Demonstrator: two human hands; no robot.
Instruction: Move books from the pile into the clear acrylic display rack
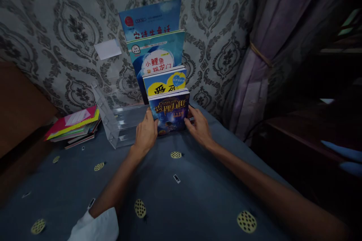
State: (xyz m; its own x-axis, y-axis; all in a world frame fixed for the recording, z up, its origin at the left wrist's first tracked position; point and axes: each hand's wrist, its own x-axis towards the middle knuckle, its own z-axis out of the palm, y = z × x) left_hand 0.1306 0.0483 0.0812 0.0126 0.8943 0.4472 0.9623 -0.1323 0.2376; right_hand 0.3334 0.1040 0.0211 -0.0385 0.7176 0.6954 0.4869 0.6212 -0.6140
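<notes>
Clear plastic stepped rack [126, 124] with, upright at its front right, a rectangular dark-blue paperback with gold lettering [170, 114], probably light, bendable, slick, best taken by both side edges, where left hand [145, 131] and right hand [200, 127] pinch it.

Open bench [198, 203] between the forearms at bottom centre leaves a way in from below. Tiered books [160, 58] block the centre; a clear rack [121, 124] and book pile [75, 124] obstruct the left.

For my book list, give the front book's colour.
The front book is dark blue, gold title; head view.
</notes>
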